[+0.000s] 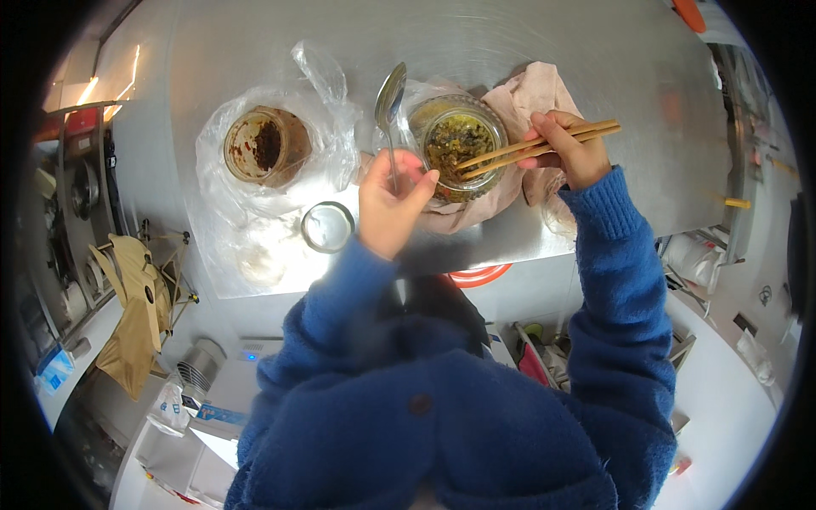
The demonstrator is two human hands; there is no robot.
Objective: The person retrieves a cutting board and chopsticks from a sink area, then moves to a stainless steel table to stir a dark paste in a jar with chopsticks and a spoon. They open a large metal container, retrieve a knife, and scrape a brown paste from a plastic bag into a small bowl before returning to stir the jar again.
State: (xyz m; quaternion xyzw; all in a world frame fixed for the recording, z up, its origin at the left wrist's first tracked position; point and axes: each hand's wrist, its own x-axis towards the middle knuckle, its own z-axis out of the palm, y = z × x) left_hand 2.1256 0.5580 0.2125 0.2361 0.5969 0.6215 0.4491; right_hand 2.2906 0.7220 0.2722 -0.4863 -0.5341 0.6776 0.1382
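Note:
My right hand (567,148) grips a pair of wooden chopsticks (542,145), whose tips are inside the mouth of a glass jar (499,131) of dark green, chopped food. My left hand (396,197) holds a metal spoon (391,99) by its handle, bowl end pointing away from me, beside the jar's left side. Pinkish paper or cloth (535,89) lies around and beneath that jar. To the left, a second glass jar (296,137) with dark red-brown food stands in a clear plastic bag (213,150). A round lid (327,227) lies near my left wrist.
Everything rests on a stainless steel table (446,32). Part of a red round object (481,275) shows below the near edge. A tan folding chair (131,319) stands at the left, and shelves with metal pans (83,188) are beyond it.

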